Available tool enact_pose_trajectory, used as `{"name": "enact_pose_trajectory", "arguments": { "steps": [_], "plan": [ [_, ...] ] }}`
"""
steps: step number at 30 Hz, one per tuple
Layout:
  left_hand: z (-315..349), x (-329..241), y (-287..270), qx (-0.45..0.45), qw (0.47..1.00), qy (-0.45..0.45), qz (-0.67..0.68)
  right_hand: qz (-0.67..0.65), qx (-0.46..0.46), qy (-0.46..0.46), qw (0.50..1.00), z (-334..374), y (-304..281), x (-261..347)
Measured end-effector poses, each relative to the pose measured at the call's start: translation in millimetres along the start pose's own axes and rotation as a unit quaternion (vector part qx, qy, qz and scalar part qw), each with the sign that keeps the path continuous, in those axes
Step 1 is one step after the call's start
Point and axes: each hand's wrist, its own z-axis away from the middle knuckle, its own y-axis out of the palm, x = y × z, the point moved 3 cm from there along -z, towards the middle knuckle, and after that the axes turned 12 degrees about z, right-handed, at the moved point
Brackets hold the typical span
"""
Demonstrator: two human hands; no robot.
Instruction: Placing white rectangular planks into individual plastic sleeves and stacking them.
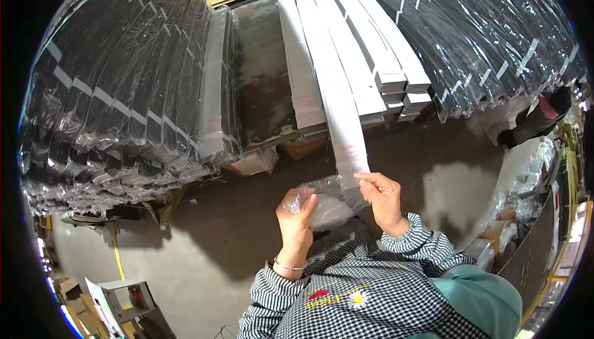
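Observation:
A long white flat strip [346,128], perhaps a bundle of boards, juts from the stack toward me. Clear plastic sleeve [331,206] film hangs crumpled at its near end, and I cannot tell how far it reaches over the strip. My left hand [294,224] is closed on a bunched part of the film, thumb up. At the strip's near right corner, my right hand [385,201] pinches the film's edge with thumb and forefinger. The right hand's other fingers are curled and partly hidden.
More white strips [377,42] lie stacked beyond, beside a dark worn board [263,67]. Plastic-wrapped bundles stand piled at left [124,79] and right [476,36]. A grey open cabinet [127,299] stands at the lower left. Cartons and plastic line the right side.

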Motion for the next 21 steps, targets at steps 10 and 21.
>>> {"name": "enact_pose_trajectory", "arguments": {
  "steps": [10,21],
  "plan": [
    [1.8,55.1,-14.6,-0.047,0.967,-0.239,0.076,-0.347,0.289,0.170,0.876,15.8,-9.5,-41.8],
    [-61.7,140.3,-90.1,0.418,0.672,0.000,-0.611,0.474,0.283,-0.139,0.822,-1.5,-75.1,-168.4]
  ]
}}
